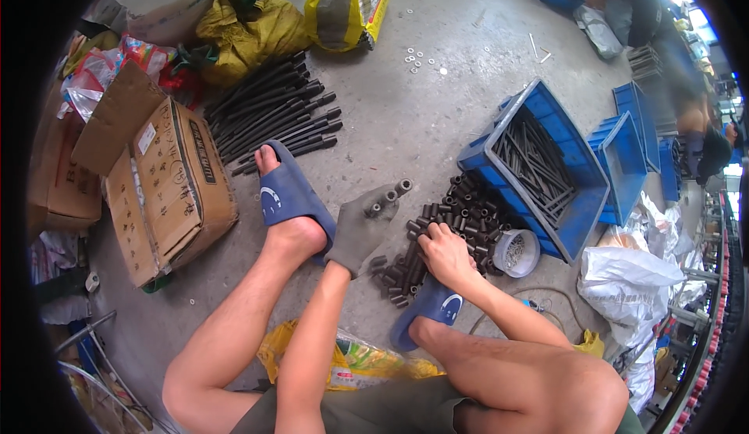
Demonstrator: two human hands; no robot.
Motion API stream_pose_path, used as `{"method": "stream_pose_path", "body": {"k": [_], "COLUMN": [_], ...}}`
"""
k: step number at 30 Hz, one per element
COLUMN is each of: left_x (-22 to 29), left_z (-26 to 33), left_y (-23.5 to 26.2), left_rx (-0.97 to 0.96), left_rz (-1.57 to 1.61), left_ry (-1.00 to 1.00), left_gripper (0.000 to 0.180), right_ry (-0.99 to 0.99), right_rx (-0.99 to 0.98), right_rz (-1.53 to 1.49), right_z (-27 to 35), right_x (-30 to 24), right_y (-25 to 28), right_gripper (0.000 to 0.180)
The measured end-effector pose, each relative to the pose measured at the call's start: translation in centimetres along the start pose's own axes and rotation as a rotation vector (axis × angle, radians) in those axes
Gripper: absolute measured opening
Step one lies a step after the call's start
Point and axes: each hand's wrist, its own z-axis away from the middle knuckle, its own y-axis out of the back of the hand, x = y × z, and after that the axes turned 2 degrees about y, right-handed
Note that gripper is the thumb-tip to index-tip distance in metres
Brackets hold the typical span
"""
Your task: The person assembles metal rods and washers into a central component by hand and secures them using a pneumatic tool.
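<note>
Grey fabric wraps our left grip (361, 231), and we have it closed around at least two dark tubes (403, 187), their hollow ends poking out past the fingers. Over to its right, our bare right grip (449, 256) is down on the heap, fingers curled; whether it has anything pinched, we cannot tell. Directly beneath and beyond it spreads that heap of short black sleeves (472, 214), loose on the floor (351, 122). Here's our worry: round pieces roll, so a hasty rake could scatter them, and one loosened finger on the left could drop a tube. Just right of the right grip stands a white tub (531, 262) of small metal bits, and a careless wrist might tip it. Just below that grip, our right slipper (438, 308) crowds the sleeves; a shifting foot could kick a few away. Farther right, a blue crate (587, 208) holds slim dark rods (534, 165); up and left of the gloved grip, longer black rods (269, 110) lie fanned out, beside a cardboard box (160, 192).
</note>
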Motion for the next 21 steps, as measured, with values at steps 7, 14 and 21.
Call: {"method": "stream_pose_path", "body": {"k": [7, 14, 21], "left_x": [1.5, 2.6, 3.5], "left_z": [0.0, -0.3, -0.4], "left_y": [0.2, 0.7, 1.1], "left_rx": [-0.078, -0.149, -0.248], "left_rz": [-0.054, -0.030, -0.260], "left_ry": [0.048, 0.016, 0.001], "left_gripper": [0.043, 0.045, 0.032], "right_ry": [0.091, 0.381, 0.473], "right_rx": [-0.012, 0.367, 0.284], "right_rz": [-0.398, -0.570, -0.235], "right_z": [-1.4, -5.7, -9.1], "right_x": [-0.7, -2.8, -1.8], "right_y": [8.1, 19.7, 18.1], "right_gripper": [0.033, 0.028, 0.029]}}
